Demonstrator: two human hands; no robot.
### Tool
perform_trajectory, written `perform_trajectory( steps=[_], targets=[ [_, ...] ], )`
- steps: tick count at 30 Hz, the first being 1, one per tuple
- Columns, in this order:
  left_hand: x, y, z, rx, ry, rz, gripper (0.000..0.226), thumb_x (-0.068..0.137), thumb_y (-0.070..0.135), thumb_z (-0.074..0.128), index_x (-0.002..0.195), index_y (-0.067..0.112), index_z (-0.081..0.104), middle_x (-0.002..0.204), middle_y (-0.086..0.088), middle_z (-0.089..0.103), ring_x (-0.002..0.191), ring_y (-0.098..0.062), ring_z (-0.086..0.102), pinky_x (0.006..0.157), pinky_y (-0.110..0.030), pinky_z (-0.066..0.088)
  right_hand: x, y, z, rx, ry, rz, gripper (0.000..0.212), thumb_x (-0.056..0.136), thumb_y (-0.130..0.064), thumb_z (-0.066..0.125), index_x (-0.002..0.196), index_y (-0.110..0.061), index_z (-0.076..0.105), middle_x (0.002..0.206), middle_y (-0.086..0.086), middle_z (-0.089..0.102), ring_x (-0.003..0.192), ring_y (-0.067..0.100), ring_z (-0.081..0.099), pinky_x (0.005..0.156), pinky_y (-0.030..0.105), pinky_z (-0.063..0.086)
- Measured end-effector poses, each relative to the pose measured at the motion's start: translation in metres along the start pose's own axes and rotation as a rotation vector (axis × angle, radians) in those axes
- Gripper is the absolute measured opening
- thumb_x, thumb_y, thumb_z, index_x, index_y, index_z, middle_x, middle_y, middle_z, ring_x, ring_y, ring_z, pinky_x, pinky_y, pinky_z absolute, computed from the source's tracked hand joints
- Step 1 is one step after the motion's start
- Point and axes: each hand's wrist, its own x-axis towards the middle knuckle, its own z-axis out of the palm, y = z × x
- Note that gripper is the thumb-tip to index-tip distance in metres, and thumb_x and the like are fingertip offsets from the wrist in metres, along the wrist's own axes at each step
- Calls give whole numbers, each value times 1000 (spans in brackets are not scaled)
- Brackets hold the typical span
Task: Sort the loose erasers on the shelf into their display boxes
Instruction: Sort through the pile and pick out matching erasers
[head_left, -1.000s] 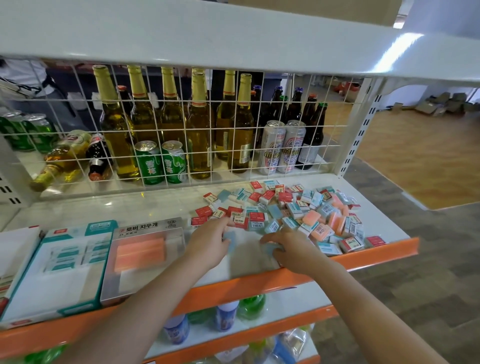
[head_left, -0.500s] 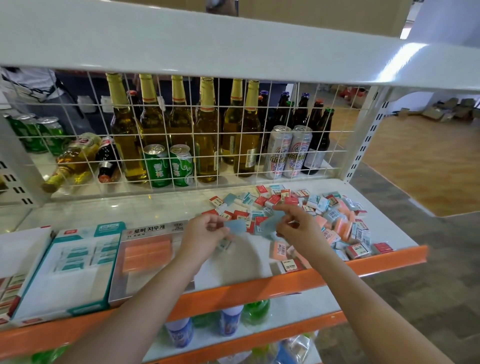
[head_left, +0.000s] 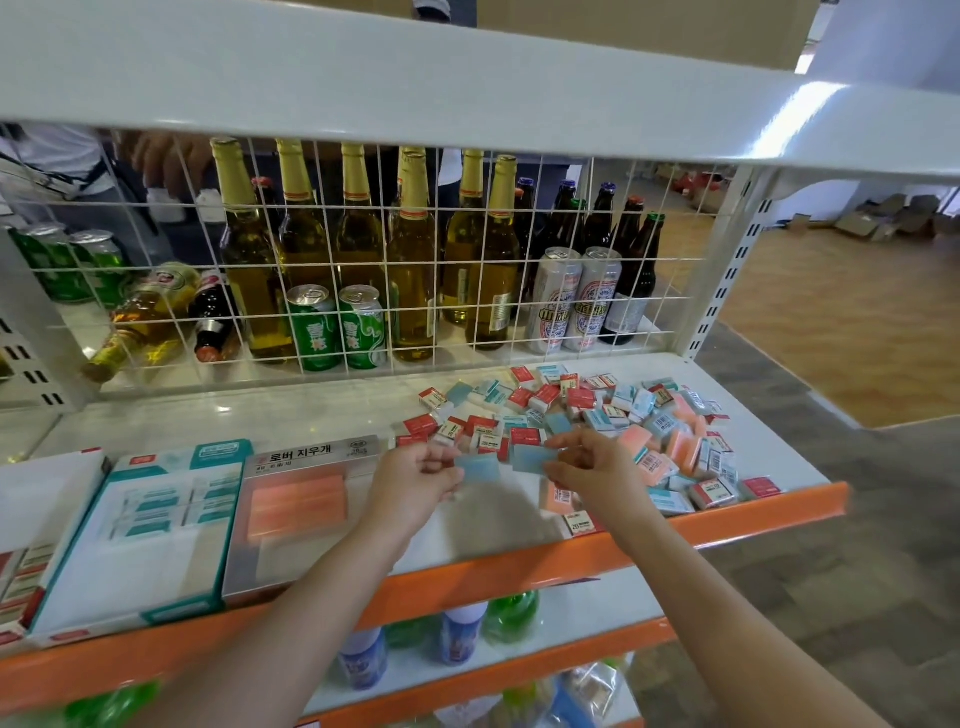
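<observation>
A heap of loose erasers (head_left: 618, 426) in red, teal, blue and pink wrappers covers the right half of the white shelf (head_left: 291, 415). My left hand (head_left: 415, 483) pinches a pale blue eraser (head_left: 480, 469) just above the shelf. Close beside it, my right hand (head_left: 592, 470) holds a second pale blue eraser (head_left: 532, 458). On the left stand the display boxes: a silver one holding pink erasers (head_left: 306, 506), a teal one with teal-wrapped erasers (head_left: 156, 525), and a white one with red-wrapped erasers (head_left: 31, 519) at the frame's edge.
A white wire grid (head_left: 363, 249) closes the back of the shelf, with beer bottles (head_left: 413, 260) and cans (head_left: 311, 327) behind it. An upper shelf (head_left: 467, 83) overhangs. The orange front lip (head_left: 649, 540) runs below my wrists, over lower shelves with bottles. Another person stands behind the grid at far left.
Both hands have lifted off the shelf and come together, each now holding a pale blue eraser picked from the front of the heap.
</observation>
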Motion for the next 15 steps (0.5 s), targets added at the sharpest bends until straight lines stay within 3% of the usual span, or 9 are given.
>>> perform_trajectory(
  steps=[4,7,10,15],
  targets=[
    [1,0,-7,73,28,30,18,79,-4,66,84,13,65,76,-1,61,68,-12,57,63,-20,50,0,-6,4,-42,-24,-22,17,82,-1,65,92,-14,60,66,-1,59,53,9,48,45,14,39],
    [2,2,-18,146,64,51,20,78,-1,68,78,19,65,75,2,62,74,-16,57,76,-32,50,2,-11,15,-102,-36,-59,17,81,-3,67,87,-19,60,71,6,60,57,13,49,53,22,42],
    [-1,5,-35,182,127,76,18,79,1,68,81,18,64,75,5,61,75,-13,57,68,-20,46,5,-16,32,-135,-62,-80,19,82,-3,66,85,-21,61,79,11,63,69,18,54,65,29,46],
    [-12,5,-71,234,233,84,16,81,4,67,84,19,64,80,7,61,77,-9,57,66,-18,43,8,-31,70,-185,-159,-130,20,84,-1,62,99,-13,66,73,-4,58,65,10,53,61,14,43]
  ],
)
